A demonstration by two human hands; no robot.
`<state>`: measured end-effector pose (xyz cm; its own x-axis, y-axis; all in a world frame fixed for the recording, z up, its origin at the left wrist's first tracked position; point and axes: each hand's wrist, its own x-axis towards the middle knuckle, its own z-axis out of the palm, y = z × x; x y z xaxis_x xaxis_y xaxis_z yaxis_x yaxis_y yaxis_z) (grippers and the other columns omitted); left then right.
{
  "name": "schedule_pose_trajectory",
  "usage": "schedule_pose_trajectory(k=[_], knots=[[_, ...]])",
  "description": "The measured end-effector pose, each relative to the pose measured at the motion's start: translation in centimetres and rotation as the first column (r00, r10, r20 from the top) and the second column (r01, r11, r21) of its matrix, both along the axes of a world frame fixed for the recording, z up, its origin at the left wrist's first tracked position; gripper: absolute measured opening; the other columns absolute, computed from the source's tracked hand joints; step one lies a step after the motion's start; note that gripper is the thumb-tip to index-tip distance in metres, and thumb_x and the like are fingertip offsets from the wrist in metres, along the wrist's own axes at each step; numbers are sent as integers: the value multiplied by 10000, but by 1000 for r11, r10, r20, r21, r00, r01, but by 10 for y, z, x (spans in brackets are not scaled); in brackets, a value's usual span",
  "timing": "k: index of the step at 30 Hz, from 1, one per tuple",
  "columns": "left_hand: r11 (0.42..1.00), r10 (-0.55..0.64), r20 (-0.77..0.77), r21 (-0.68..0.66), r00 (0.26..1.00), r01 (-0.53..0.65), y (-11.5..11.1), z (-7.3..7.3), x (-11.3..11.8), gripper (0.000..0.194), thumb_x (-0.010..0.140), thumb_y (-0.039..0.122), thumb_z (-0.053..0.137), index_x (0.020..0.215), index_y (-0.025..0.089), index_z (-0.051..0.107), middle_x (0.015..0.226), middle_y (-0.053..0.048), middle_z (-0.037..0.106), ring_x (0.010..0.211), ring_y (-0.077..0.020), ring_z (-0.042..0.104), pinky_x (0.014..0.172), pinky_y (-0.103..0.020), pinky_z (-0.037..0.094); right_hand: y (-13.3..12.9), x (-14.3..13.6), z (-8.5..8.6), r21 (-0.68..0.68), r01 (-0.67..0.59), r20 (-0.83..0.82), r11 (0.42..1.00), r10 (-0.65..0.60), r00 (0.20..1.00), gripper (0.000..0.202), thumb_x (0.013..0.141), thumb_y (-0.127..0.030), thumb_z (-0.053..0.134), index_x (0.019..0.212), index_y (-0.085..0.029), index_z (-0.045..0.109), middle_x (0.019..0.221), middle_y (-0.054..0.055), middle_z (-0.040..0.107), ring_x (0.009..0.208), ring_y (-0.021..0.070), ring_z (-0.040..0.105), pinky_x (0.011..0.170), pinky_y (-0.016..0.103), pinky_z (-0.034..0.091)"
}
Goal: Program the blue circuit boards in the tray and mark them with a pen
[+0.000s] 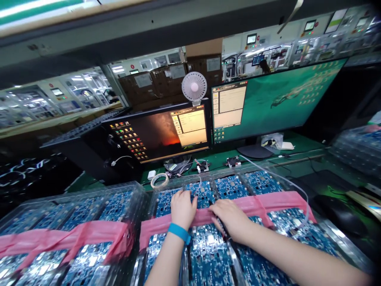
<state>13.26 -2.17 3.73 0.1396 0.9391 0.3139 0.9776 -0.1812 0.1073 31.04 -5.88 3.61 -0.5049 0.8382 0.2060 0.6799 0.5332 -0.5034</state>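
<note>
My left hand [182,208], with a blue wristband [179,233], lies over a blue circuit board and the pink strip [157,225] across the tray. Its thumb stands apart from the curled fingers, and nothing shows in its grasp. To its right, my right hand [231,219] is closed around a slim black pen-like tool [220,226], whose exact kind I cannot make out. The tool points forward over the pink strip. Blue circuit boards [208,254] stand in rows in a clear plastic tray [139,264] beneath both hands. A white cable [285,180] runs to a board at the right.
A second tray of boards [86,258] with pink strip stands at left. Behind are two monitors [157,131], a small fan [194,86], a tape roll [159,180] and small cabled devices [203,166]. A black mouse [339,214] lies at right. A shelf [166,28] hangs overhead.
</note>
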Motion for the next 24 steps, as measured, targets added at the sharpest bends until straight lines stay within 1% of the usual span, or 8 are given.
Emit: schedule_pose_trajectory(k=[2,4,7,12,15,19,21,24], knots=[[1000,-7,-50,-17,999,6,5,-4,0,196,765,294,453,746,153,588,809,-80,602,972,-245,446,872,-383,280,-1,0,-9,60,-57,36,997,55,998,251,760,-247,459,990,-174,531,951,81,568,951,227,458,831,362,324],[1000,-6,-74,-23,997,5,7,-6,3,209,766,283,445,676,160,589,774,-71,608,969,-247,438,892,-396,248,-2,0,-16,66,-53,27,996,51,998,288,756,-271,474,1023,-173,513,985,82,561,977,221,443,859,355,301],[999,24,-115,-19,993,-26,9,-7,9,220,761,273,442,663,155,600,749,-75,613,961,-260,425,912,-422,202,-2,1,-20,54,-66,16,996,65,998,284,756,-266,468,1025,-182,506,975,69,566,936,199,465,856,338,296],[997,73,-169,-10,983,-76,16,-11,15,257,771,243,406,669,135,615,727,-99,612,957,-273,410,923,-449,150,0,4,-19,42,-72,8,996,72,997,251,750,-252,455,985,-184,511,947,55,578,894,187,486,832,317,305],[996,86,-192,-10,978,-90,19,-13,17,265,772,228,396,676,122,618,711,-116,610,942,-276,415,912,-455,156,0,4,-19,44,-81,15,996,80,997,244,753,-258,453,979,-188,508,952,53,580,901,186,491,839,318,296],[997,63,-207,-26,976,-70,20,-11,18,244,760,190,396,668,116,610,696,-114,605,922,-263,433,900,-425,195,2,4,-20,49,-92,34,995,90,995,209,734,-218,454,931,-184,515,899,47,589,863,180,507,817,310,302],[997,56,-203,-32,977,-64,20,-10,18,247,767,196,389,674,116,603,696,-112,600,929,-256,440,906,-411,200,3,4,-20,46,-96,37,994,95,995,188,723,-200,456,898,-177,520,854,47,590,832,181,513,794,305,313],[995,77,-178,-49,981,-87,20,-6,17,286,798,230,353,693,118,595,723,-113,597,930,-243,460,907,-405,214,4,6,-19,33,-105,42,994,104,994,144,719,-202,463,845,-165,523,791,52,585,784,186,516,759,304,326]])
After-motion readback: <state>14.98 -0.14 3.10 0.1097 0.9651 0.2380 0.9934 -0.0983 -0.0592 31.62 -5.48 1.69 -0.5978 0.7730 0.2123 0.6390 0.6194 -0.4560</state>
